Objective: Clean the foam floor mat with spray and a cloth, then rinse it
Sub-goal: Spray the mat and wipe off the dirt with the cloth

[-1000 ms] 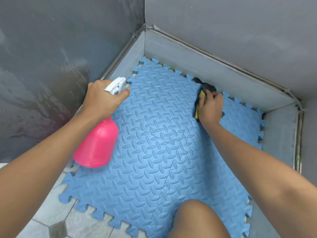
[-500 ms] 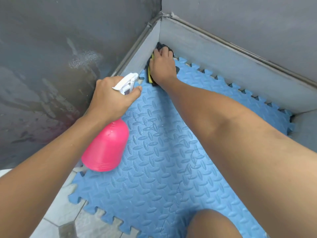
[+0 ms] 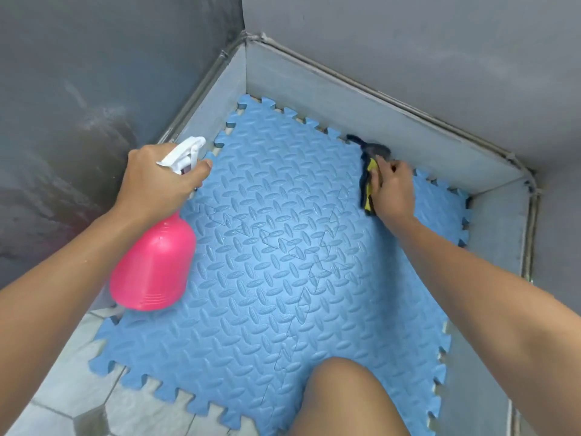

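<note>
A blue foam floor mat (image 3: 270, 278) with a raised tread pattern and jigsaw edges lies in a grey-walled corner. My left hand (image 3: 157, 184) grips the neck of a pink spray bottle (image 3: 154, 265) with a white trigger head, held above the mat's left edge. My right hand (image 3: 391, 190) holds a dark blue and yellow cloth (image 3: 369, 174) against the mat near its far edge, close to the back skirting. Most of the cloth lies under my fingers.
Grey walls meet at the far corner (image 3: 246, 42), with pale skirting (image 3: 345, 99) round the mat. Tiled floor (image 3: 78, 388) shows at the lower left. My knee (image 3: 342, 401) rests on the mat's near part.
My right hand has swept the cloth from the far left corner of the mat to the right along the back edge. My left hand keeps the bottle in much the same place.
</note>
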A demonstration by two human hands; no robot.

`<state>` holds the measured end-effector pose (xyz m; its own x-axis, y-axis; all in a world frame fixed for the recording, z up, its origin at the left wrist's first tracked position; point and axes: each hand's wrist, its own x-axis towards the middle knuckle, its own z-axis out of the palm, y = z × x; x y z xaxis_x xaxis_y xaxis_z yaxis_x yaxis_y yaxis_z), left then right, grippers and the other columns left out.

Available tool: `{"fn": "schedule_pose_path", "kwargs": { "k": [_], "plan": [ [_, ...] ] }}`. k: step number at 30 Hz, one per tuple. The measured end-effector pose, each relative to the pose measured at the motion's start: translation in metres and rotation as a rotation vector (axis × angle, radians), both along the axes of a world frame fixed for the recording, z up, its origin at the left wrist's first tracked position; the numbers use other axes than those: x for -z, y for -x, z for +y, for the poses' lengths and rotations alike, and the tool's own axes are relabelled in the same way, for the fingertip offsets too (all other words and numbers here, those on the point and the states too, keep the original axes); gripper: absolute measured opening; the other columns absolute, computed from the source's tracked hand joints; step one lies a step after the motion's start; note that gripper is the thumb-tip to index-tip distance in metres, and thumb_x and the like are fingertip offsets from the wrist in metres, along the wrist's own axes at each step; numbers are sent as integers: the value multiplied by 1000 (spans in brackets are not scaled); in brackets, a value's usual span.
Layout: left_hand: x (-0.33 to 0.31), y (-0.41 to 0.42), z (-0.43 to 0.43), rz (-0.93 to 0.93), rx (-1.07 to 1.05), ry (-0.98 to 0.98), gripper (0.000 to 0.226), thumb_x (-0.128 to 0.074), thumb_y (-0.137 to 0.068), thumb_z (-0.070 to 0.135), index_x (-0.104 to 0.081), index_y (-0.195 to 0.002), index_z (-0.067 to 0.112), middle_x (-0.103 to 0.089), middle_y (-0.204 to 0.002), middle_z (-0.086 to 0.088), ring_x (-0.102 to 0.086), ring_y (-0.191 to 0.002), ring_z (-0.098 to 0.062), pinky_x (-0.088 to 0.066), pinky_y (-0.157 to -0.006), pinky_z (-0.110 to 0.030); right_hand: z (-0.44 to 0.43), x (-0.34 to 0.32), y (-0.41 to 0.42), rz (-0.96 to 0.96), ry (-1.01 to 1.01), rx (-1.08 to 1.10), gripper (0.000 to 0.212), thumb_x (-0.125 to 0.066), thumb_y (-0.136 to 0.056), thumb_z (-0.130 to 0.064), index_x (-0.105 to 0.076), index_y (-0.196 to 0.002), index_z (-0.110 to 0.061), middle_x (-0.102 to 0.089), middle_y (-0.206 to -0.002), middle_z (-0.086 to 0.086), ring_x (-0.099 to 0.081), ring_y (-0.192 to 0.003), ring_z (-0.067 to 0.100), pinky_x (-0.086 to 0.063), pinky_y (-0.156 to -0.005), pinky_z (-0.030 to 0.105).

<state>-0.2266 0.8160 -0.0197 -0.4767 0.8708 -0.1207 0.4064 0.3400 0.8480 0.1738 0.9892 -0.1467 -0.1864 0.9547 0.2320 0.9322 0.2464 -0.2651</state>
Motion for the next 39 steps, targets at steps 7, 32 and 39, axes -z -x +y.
{"fn": "schedule_pose_path", "kwargs": {
  "k": [7, 32, 39],
  "plan": [
    [-7, -3, -3, 53, 35, 9, 40, -70, -80, 43, -74, -96, 7, -75, -72, -11, -75, -68, -36, -63, -82, -51, -21, -2, -121, -53, 94, 614, 43, -41, -102, -28, -51, -139, -9, -48, -124, 29, -48, -115, 47, -44, -98, 49],
    [-7, -2, -7, 195, 94, -18, 33, -69, -87, 36, -70, -72, 6, -73, -66, -7, -69, -67, -35, -57, -69, -41, -98, -23, 19, 65, 142, -211, 38, -51, -103, -38, -61, -135, -21, -56, -116, 10, -52, -95, 21, -46, -82, 31],
    [9, -10, -36, 160, 170, 205, 50, -75, -79, 52, -62, -72, 4, -61, -62, -12, -56, -61, -37, -53, -58, -40, -44, -9, -29, 44, 91, 484, 43, -42, -103, -35, -55, -138, -14, -50, -120, 22, -47, -115, 39, -47, -90, 50]
  ]
}}
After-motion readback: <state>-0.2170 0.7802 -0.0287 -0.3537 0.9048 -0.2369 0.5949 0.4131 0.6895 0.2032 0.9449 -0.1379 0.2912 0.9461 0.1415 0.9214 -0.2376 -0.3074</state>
